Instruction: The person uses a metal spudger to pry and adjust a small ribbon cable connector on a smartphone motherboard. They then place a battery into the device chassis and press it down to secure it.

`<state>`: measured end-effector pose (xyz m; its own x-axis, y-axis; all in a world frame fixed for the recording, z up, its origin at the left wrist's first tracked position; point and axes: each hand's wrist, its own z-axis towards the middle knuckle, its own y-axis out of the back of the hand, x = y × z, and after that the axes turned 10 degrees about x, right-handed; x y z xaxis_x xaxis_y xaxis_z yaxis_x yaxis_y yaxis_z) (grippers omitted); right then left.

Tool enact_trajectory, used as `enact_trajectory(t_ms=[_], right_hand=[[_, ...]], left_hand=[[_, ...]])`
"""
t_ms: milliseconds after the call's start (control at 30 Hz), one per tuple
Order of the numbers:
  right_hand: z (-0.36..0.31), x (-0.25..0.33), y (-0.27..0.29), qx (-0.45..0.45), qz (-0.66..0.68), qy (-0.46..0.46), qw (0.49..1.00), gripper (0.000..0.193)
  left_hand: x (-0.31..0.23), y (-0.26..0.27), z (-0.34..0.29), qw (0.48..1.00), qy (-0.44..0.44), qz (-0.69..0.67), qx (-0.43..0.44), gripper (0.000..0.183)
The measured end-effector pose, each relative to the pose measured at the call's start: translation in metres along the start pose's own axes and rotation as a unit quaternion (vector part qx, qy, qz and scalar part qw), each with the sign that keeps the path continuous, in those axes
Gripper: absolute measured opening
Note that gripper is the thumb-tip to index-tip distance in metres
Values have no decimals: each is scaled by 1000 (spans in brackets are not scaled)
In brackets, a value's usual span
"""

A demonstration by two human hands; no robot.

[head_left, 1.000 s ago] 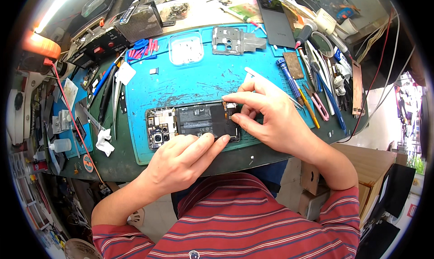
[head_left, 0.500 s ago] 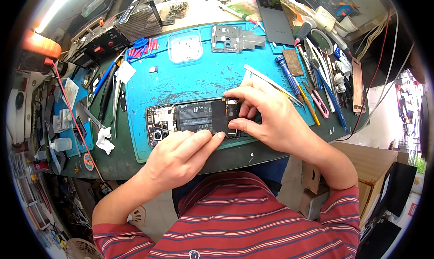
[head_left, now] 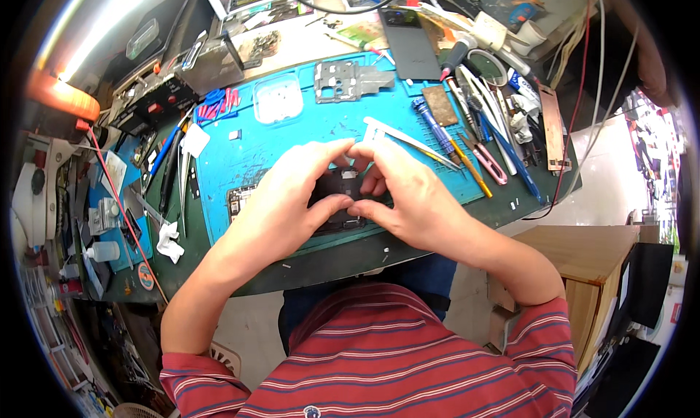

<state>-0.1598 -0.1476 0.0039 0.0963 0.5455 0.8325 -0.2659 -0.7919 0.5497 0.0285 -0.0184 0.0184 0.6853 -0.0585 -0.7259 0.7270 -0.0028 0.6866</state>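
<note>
An opened smartphone (head_left: 238,200) lies on a blue work mat (head_left: 224,155), its inner parts bare at the left end. My left hand (head_left: 295,188) reaches over its middle and hides most of the battery. At the phone's right end, my right hand (head_left: 401,188) faces the left one, and the thumbs and forefingers of both nearly meet. Each hand's thumb is on the near edge and its forefinger on the far edge, with the dark end of the phone between them. Whether a loose part is also pinched there is hidden.
Beyond the hands are a clear plastic box (head_left: 278,99), a grey phone inner cover (head_left: 346,81) and a dark phone back (head_left: 410,42). White tweezers (head_left: 408,141), a blue screwdriver (head_left: 436,132) and a pink cutter (head_left: 490,164) lie at the right. Crumpled tissue (head_left: 169,243) sits left.
My left hand has moved right and up, from the phone's near edge to across its middle, meeting my right hand. The view has shifted slightly.
</note>
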Motion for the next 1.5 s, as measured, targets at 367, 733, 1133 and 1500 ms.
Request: enact_trajectory(t_ms=[367, 733, 1133, 1500], right_hand=[[-21, -4, 41, -96, -410, -60, 905, 32], [-65, 33, -3, -127, 304, -106, 938, 15], [-58, 5, -50, -190, 4, 36, 981, 13], [-45, 28, -45, -172, -67, 29, 982, 13]], left_hand=[[-3, 3, -1, 999, -12, 7, 32, 46], [6, 3, 4, 998, -33, 8, 48, 46], [9, 1, 2, 998, -45, 11, 34, 45], [10, 1, 4, 998, -49, 17, 36, 44]])
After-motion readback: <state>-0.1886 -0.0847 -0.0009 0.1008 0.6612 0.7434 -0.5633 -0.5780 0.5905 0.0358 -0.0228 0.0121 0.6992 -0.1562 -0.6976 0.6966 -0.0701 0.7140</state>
